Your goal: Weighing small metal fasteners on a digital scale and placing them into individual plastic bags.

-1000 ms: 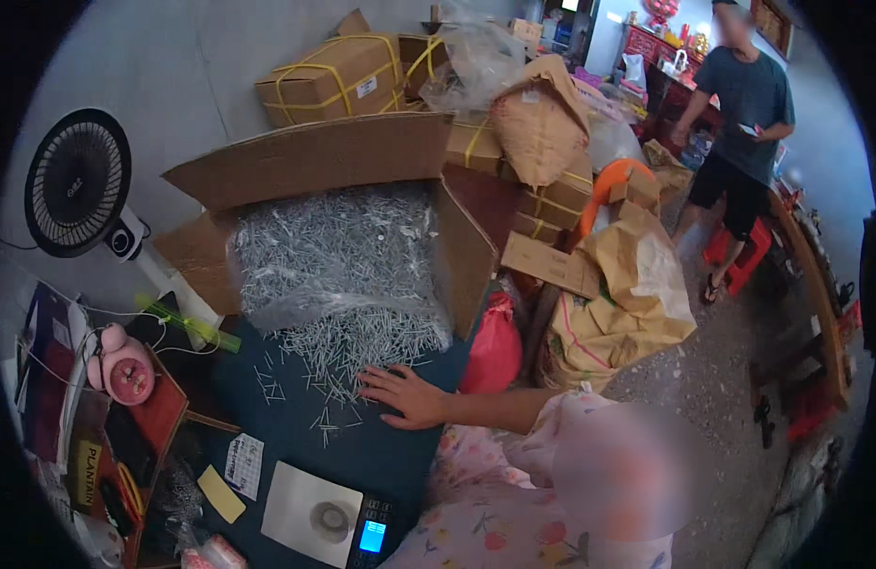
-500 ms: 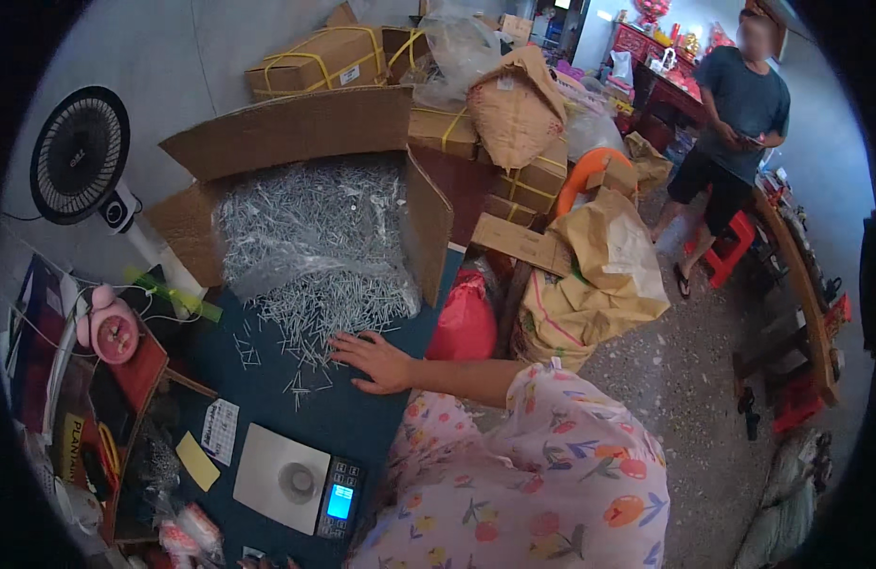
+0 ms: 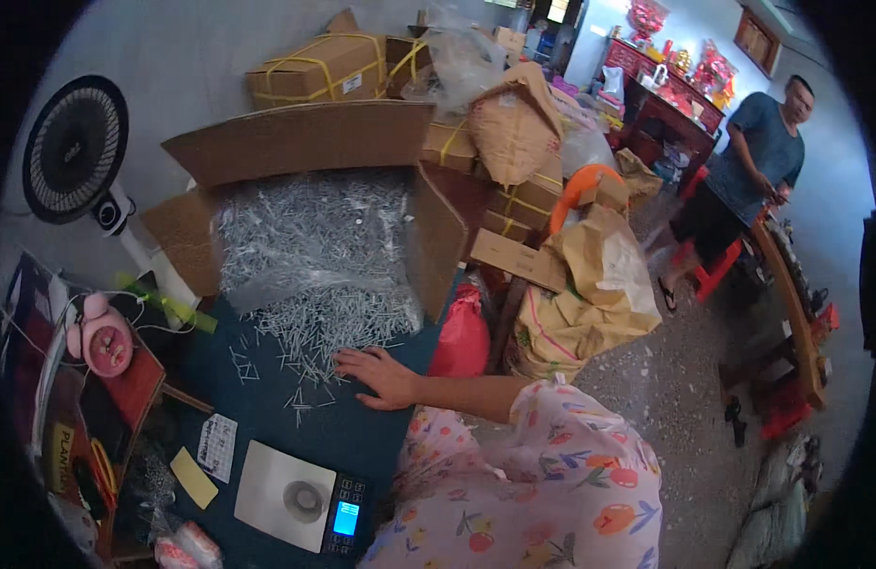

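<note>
At the right edge of a loose heap of thin silvery nails (image 3: 310, 332), my right hand (image 3: 381, 377) rests palm down on the dark blue tabletop (image 3: 353, 446). Its fingers are spread and touch the nearest nails; nothing is gripped. The heap spills from a clear plastic bag (image 3: 315, 232) inside an open cardboard box (image 3: 296, 142). A few nails lie apart to the left. Nearer to me sits a digital scale (image 3: 277, 488) with a lit blue display and a small round grey piece on its plate. My left hand is out of view.
A fan (image 3: 76, 150) and a pink alarm clock (image 3: 106, 344) stand left. A yellow paper slip (image 3: 193, 477) lies beside the scale. Strapped cartons (image 3: 317, 71), sacks (image 3: 590, 294) and a red bag (image 3: 460, 332) crowd the right. Another person (image 3: 756, 166) stands by a red stool (image 3: 713, 270).
The head view has tilted a little. My right hand stays beside the nails with its fingers spread. The standing person's head and body have shifted right in the picture.
</note>
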Available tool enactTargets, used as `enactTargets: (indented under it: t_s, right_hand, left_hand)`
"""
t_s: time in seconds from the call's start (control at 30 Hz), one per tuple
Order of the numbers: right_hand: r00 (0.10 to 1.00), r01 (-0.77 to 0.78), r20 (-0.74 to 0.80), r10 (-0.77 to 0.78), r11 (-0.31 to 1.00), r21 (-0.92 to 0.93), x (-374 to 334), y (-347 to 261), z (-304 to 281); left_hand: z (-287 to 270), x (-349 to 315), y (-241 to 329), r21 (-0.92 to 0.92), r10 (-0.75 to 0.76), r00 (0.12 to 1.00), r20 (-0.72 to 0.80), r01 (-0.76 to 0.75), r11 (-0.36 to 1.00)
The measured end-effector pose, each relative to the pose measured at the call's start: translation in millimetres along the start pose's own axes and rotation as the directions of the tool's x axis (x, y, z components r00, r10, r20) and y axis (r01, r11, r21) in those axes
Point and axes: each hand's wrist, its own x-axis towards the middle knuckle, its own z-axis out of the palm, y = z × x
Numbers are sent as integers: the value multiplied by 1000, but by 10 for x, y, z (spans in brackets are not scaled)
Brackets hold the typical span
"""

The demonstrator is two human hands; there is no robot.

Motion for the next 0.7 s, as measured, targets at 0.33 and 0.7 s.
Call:
enactTargets:
  t_s: [0.33,0.7]
  right_hand:
    - [999,-52,12,51,998,30,21,7,-18]
    - [989,-45,143,41,999,24,-28,154,-3]
  left_hand:
    - [-290,196,273,-78,-67,962,266,91,993]
    - [-18,37,-27,-126,150,988,45,-143,982]
